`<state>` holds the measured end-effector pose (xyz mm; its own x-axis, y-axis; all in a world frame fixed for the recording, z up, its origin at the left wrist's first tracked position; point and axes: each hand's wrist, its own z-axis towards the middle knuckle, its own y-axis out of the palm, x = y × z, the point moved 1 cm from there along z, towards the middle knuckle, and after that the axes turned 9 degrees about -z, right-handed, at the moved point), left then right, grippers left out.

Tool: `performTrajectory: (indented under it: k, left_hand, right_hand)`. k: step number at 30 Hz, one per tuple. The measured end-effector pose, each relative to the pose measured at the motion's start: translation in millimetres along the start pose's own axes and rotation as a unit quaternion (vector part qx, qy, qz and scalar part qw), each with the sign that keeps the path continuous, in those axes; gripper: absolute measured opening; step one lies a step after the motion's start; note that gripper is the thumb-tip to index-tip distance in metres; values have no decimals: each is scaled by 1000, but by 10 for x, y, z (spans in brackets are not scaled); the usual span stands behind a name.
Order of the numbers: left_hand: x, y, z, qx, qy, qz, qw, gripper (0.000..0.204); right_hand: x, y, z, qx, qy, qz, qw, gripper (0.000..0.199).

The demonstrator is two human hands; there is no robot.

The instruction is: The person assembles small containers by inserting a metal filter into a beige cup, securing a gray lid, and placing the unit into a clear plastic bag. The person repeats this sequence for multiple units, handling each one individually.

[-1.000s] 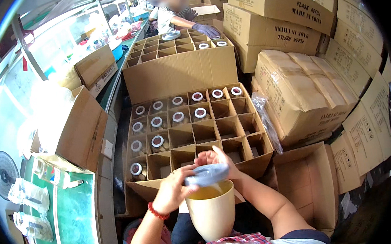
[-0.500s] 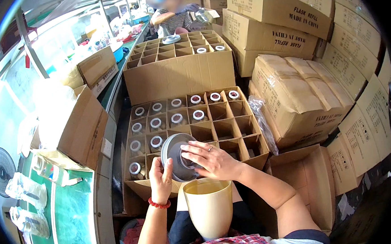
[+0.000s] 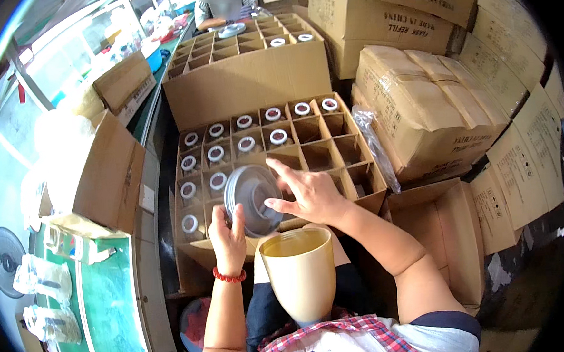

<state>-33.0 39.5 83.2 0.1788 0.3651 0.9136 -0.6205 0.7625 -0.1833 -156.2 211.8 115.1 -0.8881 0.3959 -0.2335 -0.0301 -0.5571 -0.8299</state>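
Round grey lid over near edge of divided carton, beyond cream container. Left hand grips rim; right hand loose, fingers spread, contact unclear. Probably light, stiff, slippery; best grasped by ribbed rim.

Smooth plastic-looking disc, satiny cream container, matt cardboard dividers, crinkled glossy film
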Motion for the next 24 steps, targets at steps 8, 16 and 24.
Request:
performTrajectory:
  k: [8, 16, 24]
  left_hand:
    - [-49, 117, 65, -12, -32, -53, 998, 20]
    - [-338, 375, 232, -35, -28, -70, 997, 26]
    - [-558, 744, 553, -64, -82, -76, 992, 28]
  right_hand:
    - [135, 45, 66, -111, 38, -28, 993, 91]
    - [387, 153, 144, -170, 98, 10, 980, 81]
    - [881, 454, 148, -88, 65, -67, 992, 70]
